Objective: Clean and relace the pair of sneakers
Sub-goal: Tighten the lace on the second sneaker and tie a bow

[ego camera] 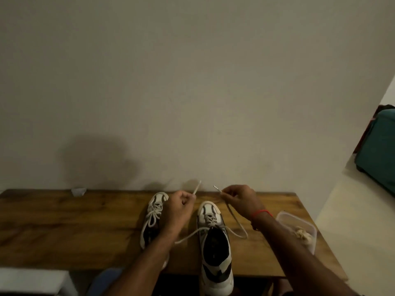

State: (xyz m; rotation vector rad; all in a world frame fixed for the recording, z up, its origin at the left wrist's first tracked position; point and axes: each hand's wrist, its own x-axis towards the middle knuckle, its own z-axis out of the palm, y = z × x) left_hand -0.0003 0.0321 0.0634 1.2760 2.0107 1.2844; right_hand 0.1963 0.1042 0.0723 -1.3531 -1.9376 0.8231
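On the brown wooden table (64,221), against the wall, two white-and-dark sneakers sit toes away: left sneaker (152,216) laced and bowed, right sneaker (215,248) laced partway, heel overhanging the near edge. Left hand (178,207) pinches one end of the white flat shoelace (237,226) with the tip pointing up; right hand (240,199) pinches the other end, red thread at the wrist. Both strands hang slack from the upper eyelets. To do it well, probably even the two ends, pull out slack, keep the lace untwisted, feed the next eyelets. Count: two sneakers, two hands, one loose lace, one clear plastic tub (299,229) holding a crumpled rag.
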